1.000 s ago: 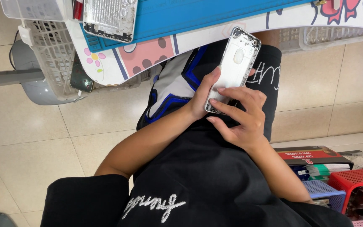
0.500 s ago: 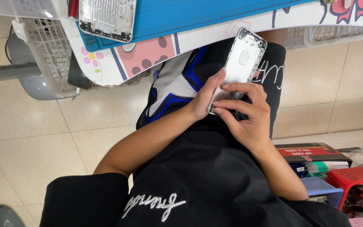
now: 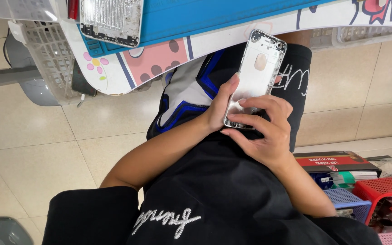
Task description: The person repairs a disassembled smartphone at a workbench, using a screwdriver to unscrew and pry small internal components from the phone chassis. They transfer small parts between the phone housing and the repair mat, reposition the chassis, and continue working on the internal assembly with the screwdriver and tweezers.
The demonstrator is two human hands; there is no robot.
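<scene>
A silver phone back housing [image 3: 256, 75] sits a little right of the frame's centre, in its upper half, tilted so its top end leans toward the upper right, with its bare inner face and a small oval cut-out showing. Both hands are closed on its lower end: the left hand [image 3: 221, 109] wraps the lower left edge with its thumb lying up along the side, and the right hand [image 3: 264, 131] comes from below with its fingers [image 3: 250, 117] curled over the bottom of the shell. The two hands touch each other around the housing, held above the person's lap, which is covered by black clothing with white stitched lettering and a blue-and-white patch. Just above the housing runs the edge of the bench [image 3: 159, 59], printed with pink and white cartoon shapes, and a blue mat [image 3: 214, 16] lies on it. At the upper left of the frame a second phone housing [image 3: 110, 20] rests on that mat, well apart from the hands. A white plastic basket [image 3: 46, 63] hangs at the bench's left end. At the lower right, on the tiled floor [image 3: 32, 136], stand a red basket [image 3: 386, 190], a blue basket [image 3: 348, 202] and a red-topped box [image 3: 336, 162].
</scene>
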